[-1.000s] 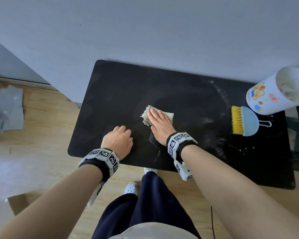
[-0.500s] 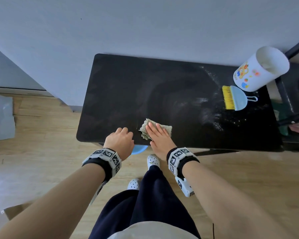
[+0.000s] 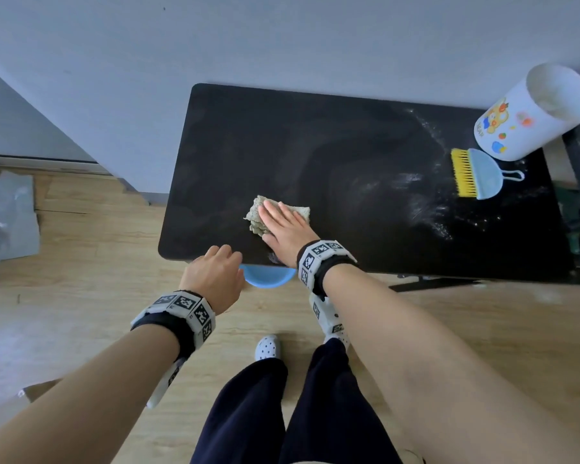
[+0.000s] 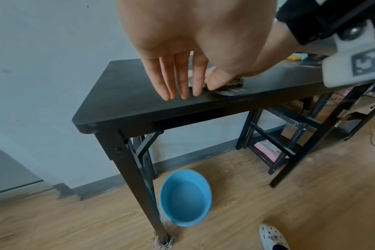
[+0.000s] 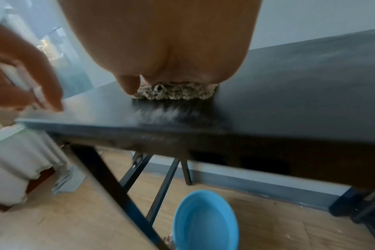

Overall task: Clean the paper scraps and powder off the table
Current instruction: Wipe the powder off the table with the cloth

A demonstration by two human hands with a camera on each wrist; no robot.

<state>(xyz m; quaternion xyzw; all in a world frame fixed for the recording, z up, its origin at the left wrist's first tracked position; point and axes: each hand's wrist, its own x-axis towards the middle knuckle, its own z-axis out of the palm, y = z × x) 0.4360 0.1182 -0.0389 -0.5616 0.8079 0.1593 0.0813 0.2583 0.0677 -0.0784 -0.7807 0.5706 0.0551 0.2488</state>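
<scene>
Two hands at the near edge of the black table point(image 3: 282, 139). Right hand point(image 3: 283, 226) lies flat on a folded grey-green rag point(image 3: 258, 214) – fingers straight and together, palm pressing the rag onto the table top, near its front edge and toward its left end. Right wrist view shows the rag point(image 5: 176, 92) squashed under the palm, with a pale smear on the table just in front of it. Left hand point(image 3: 215, 277) sits at the table's front edge, just left of the rag, not touching it; left wrist view shows its fingers point(image 4: 178, 76) straight and loose, tips over the table top, holding nothing.

White powder point(image 3: 426, 209) streaks the table's right part – well apart from the rag. Yellow-bristled brush with blue back point(image 3: 476, 174) lies there, beside a white cartoon-print bin point(image 3: 529, 112) at the table's right end. Blue basin point(image 4: 185, 197) stands on the wood floor under the table's front edge.
</scene>
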